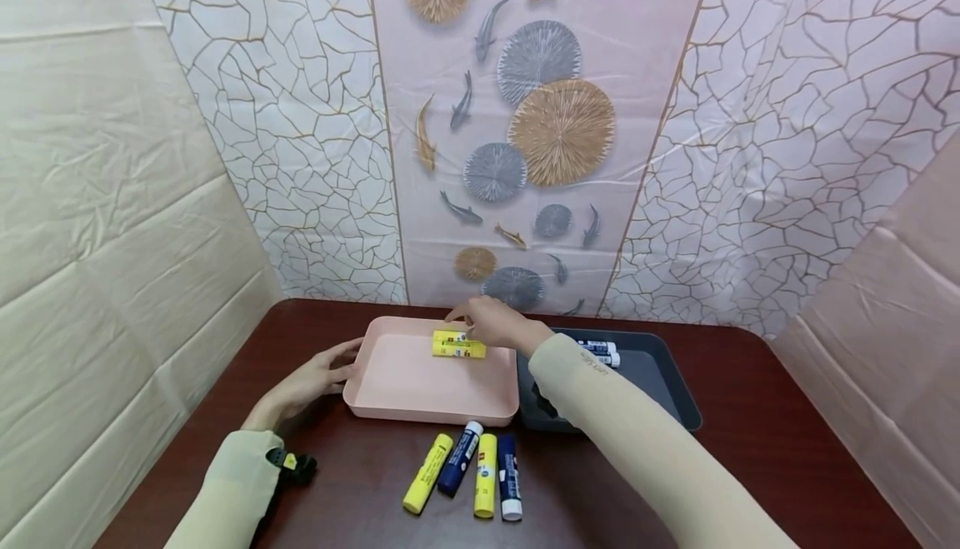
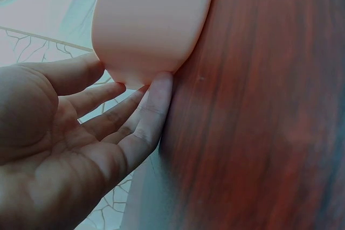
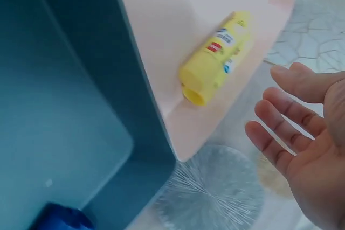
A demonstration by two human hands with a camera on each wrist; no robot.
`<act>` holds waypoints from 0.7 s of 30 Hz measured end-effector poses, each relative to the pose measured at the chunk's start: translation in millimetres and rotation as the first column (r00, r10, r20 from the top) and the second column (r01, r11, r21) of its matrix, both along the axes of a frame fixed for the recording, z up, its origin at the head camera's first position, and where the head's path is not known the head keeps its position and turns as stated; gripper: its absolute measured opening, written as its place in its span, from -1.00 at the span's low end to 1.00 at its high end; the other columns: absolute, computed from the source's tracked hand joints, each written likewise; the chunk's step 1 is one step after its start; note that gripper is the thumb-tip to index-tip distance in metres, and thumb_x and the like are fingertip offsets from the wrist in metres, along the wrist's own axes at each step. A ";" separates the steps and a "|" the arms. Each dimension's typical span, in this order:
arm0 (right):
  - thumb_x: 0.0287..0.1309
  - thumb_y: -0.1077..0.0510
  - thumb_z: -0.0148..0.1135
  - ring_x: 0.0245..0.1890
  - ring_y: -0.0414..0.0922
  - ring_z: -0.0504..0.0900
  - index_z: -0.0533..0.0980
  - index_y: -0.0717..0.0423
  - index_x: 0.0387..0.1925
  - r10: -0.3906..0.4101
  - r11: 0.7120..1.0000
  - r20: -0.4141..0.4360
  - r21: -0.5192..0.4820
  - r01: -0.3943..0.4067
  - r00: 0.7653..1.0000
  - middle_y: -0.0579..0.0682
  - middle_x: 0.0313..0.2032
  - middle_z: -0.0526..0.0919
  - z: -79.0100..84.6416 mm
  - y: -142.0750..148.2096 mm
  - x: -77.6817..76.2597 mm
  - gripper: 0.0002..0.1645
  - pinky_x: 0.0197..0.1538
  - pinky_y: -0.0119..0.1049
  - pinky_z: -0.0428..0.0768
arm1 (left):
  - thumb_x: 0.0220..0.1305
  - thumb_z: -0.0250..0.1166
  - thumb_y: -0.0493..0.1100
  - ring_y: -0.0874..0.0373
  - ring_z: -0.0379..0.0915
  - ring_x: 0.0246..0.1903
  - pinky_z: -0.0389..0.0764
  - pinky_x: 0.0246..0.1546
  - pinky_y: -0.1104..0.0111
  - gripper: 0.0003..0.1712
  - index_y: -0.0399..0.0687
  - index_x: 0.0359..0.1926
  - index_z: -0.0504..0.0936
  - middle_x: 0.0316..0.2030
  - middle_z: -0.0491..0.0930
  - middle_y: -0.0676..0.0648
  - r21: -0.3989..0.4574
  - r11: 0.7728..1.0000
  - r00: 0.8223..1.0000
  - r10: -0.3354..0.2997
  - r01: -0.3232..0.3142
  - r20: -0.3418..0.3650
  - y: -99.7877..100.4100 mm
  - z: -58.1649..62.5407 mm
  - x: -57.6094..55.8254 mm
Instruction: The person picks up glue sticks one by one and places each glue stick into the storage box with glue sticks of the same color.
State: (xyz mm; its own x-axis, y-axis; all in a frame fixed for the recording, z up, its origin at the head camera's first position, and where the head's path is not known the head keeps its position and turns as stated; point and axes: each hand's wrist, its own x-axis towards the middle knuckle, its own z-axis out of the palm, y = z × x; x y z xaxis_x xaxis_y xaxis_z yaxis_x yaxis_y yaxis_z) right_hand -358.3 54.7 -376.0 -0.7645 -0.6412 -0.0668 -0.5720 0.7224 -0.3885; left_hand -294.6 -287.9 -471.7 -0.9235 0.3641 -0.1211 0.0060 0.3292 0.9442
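Three sides of this setup are hung with fabric walls (image 1: 322,116), the far one printed with fish and cracked-stone lines, around a dark reddish-brown table (image 1: 757,432). Two trays sit end to end on it: pink tray (image 1: 412,386) on the left, dark gray tray (image 1: 678,395) on the right. Both arms are in pale sleeves; the right one reaches diagonally from the near right, crossing over the gray tray, while the left comes up from the near left. Right hand (image 1: 495,321) is over the far right part of the pink tray, and the right wrist view shows it holding nothing, fingers loosely bent and spread, thumb apart, with a gap to the tubes. Left hand (image 1: 322,374) has its palm uncurled, thumb and slightly bent fingers spread against the outside of the pink tray's left end. Small black wrist device (image 1: 300,467) on that arm, btw. As for tubes, a pair of yellow tubes (image 1: 459,351) lies side by side at the pink tray's far right, and white-capped blue tubes (image 1: 600,347) are at the gray tray's far side. Four more lie on the table near the pink tray, left to right: yellow (image 1: 427,474), blue (image 1: 460,459), yellow (image 1: 485,476), blue (image 1: 508,478).
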 end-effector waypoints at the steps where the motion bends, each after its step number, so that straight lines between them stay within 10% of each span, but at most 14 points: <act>1: 0.38 0.42 0.22 -0.18 -0.02 0.53 0.59 0.07 0.31 0.008 1.000 0.003 -0.006 -0.008 1.000 0.12 -0.09 0.64 3.6 2.1 1.6 -0.47 -0.10 -0.14 0.52 | 0.63 0.09 -0.17 -0.26 0.31 0.38 0.53 0.25 -0.04 -0.25 -0.18 0.66 0.00 0.56 0.07 -0.38 -0.005 1.000 1.000 -0.001 0.001 -0.001 0.3 0.0 0.1; 21: 0.39 0.35 0.28 -0.28 -0.12 0.53 0.57 0.05 0.33 0.096 0.975 -0.022 -0.199 -0.098 0.995 0.02 -0.15 0.63 60.2 55.8 40.7 -0.49 -0.20 -0.24 0.55 | 0.65 0.05 -0.17 -0.25 0.33 0.36 0.53 0.26 -0.04 -0.27 -0.16 0.66 -0.02 0.53 0.13 -0.38 -0.011 1.000 1.000 0.000 0.000 0.001 1.4 -2.1 -1.7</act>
State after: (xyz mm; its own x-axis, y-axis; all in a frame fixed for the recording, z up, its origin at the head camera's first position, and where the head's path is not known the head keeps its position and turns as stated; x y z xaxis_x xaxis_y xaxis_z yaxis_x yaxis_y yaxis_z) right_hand -317.7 110.5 -315.8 -0.6978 -0.7119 0.0794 -0.6414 0.5715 -0.5118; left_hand -296.3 -286.4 -473.7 -0.9234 0.3627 -0.1259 0.0053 0.3399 0.9404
